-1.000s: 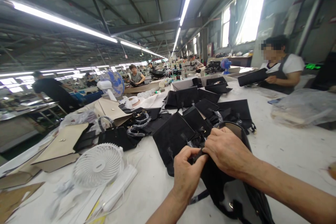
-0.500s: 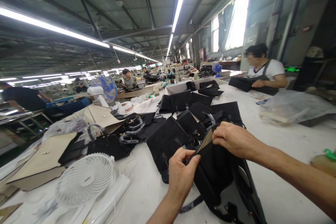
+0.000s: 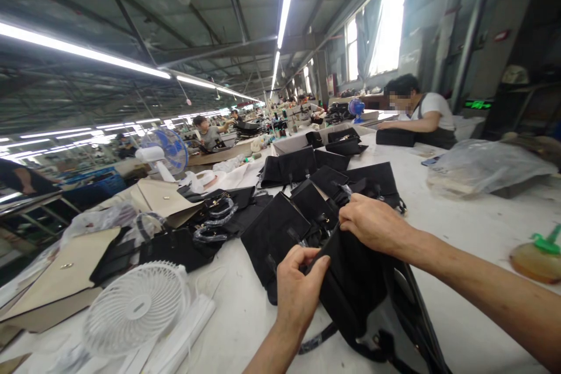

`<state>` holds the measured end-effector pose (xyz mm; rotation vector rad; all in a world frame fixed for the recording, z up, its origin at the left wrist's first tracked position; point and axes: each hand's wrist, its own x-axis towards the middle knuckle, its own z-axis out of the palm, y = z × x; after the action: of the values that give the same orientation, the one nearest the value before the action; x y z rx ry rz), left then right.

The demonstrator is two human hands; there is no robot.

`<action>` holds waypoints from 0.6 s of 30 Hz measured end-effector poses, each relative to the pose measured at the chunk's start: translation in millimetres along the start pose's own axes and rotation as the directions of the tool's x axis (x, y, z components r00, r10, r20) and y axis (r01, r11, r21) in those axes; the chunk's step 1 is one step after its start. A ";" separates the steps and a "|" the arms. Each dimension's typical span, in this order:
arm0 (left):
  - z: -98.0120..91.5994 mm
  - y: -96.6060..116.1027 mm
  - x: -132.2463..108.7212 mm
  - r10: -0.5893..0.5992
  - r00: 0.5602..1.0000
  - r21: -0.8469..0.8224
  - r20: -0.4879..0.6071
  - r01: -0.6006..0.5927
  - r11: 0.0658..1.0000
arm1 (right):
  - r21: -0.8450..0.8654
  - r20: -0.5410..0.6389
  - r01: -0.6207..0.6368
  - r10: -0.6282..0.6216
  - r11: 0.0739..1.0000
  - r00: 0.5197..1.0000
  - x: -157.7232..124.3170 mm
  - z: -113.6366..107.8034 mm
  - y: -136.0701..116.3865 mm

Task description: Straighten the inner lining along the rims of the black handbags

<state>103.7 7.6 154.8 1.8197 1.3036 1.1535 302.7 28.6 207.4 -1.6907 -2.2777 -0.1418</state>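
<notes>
1. Under a high factory roof hung with long strip lights (image 3: 284,0), a white worktable (image 3: 460,234) runs away from the viewer and fills most of the scene.
2. Across the middle of the table lies a spread of black pieces (image 3: 302,169). These are bags and flat panels, some overlapping and some standing on edge.
3. Nearest the viewer, a black handbag (image 3: 363,298) lies on the table just in front of that spread. Its strap and metal fittings trail toward the bottom edge of the view.
4. To the right, well apart from the hands, a crumpled clear plastic bag (image 3: 477,166) rests on the table.
5. At the far left, beige board panels (image 3: 56,277) lie stacked. Just beside them is a white desk fan (image 3: 135,307), its face tilted upward.
6. At the far right of the table, a co-worker (image 3: 427,114) in a white top sits with forearms near a black piece. Other people work farther back.
7. The person's left hand (image 3: 298,295) is closed, with thumb and fingers pinching the near end of the handbag's upper edge.
8. The right hand (image 3: 372,223) is curled over, knuckles up, and grips the same edge farther along.
9. A blue fan (image 3: 169,152) stands at the left, beyond the black pieces.
10. At the right edge sits a small amber green-topped object (image 3: 537,254). What it is cannot be told.
</notes>
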 end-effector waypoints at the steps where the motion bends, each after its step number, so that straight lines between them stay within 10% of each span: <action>1: -0.1 -0.1 0.3 -0.001 1.000 -0.005 -0.002 0.000 1.000 | -0.002 0.003 -0.001 0.001 1.000 1.000 0.1 0.4 -0.1; 18: 2.6 3.3 -2.3 -0.007 1.000 -0.021 -0.009 0.007 1.000 | -0.031 -0.006 -0.060 0.060 0.998 0.998 -1.4 -0.5 -2.9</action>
<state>107.1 4.4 155.8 1.7961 1.2973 1.1683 300.4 26.3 207.7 -1.7708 -2.2295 -0.1690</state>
